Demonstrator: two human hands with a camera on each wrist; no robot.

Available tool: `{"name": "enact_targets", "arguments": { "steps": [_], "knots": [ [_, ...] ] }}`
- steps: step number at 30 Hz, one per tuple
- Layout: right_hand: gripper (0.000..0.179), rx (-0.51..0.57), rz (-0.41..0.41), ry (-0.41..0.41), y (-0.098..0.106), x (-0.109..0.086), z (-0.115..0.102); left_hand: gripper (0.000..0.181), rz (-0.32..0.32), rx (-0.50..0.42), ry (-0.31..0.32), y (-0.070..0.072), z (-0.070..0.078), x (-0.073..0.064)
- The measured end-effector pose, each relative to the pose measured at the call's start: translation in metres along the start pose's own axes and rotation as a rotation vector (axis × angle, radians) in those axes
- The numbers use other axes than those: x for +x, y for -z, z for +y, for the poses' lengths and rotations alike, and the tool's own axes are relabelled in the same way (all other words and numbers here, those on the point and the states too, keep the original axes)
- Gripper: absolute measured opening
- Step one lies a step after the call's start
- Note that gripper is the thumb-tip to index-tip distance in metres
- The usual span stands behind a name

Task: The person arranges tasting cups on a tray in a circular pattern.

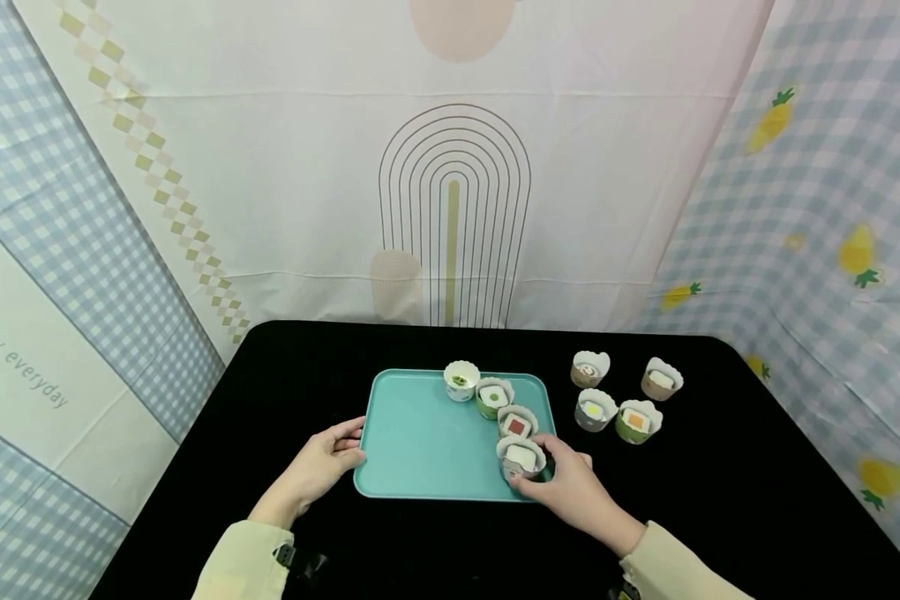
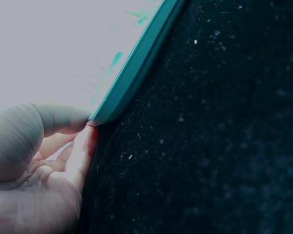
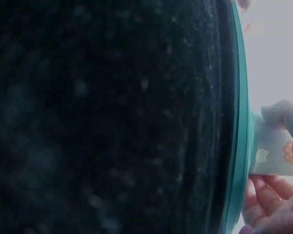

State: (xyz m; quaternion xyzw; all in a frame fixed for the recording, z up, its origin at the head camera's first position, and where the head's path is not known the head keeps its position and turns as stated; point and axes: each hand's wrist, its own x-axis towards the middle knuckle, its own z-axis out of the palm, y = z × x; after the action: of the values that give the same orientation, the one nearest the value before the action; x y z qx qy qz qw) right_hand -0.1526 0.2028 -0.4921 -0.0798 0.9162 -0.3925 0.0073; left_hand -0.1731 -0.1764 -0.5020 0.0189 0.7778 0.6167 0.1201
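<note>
A teal tray point(image 1: 427, 442) lies on the black table. My left hand point(image 1: 321, 467) pinches its left edge between thumb and fingers; the left wrist view shows the thumb on the rim point(image 2: 129, 73). At the tray's front right, my right hand point(image 1: 573, 492) grips a paper baking cup point(image 1: 520, 458) with a white piece inside. That patterned cup point(image 3: 271, 151) stands on the tray in the right wrist view. Behind it on the tray are a cup with a dark red square point(image 1: 517, 425), a green cup point(image 1: 493, 398) and a white cup with green bits point(image 1: 461, 381).
Right of the tray stand more cups: one with brown bits point(image 1: 589, 369), one with a white piece point(image 1: 661, 380), one with a yellow spot point(image 1: 595, 410) and a green one with an orange square point(image 1: 638, 422). A patterned curtain point(image 1: 307, 167) hangs behind the black table point(image 1: 300, 375).
</note>
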Motion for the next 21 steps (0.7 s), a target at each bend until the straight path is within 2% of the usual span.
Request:
{"name": "enact_targets", "arguments": {
  "steps": [11, 21],
  "knots": [
    [0.052, -0.068, -0.008, -0.016, 0.0040, -0.0029, -0.0048, 0.056, -0.005, 0.023, 0.004, -0.0003, 0.0011, 0.0006],
    [0.047, -0.053, -0.007, -0.036, 0.0035, 0.0002, -0.0058, 0.056, -0.018, 0.027, 0.001, 0.0014, 0.0000, -0.0001]
  ]
}}
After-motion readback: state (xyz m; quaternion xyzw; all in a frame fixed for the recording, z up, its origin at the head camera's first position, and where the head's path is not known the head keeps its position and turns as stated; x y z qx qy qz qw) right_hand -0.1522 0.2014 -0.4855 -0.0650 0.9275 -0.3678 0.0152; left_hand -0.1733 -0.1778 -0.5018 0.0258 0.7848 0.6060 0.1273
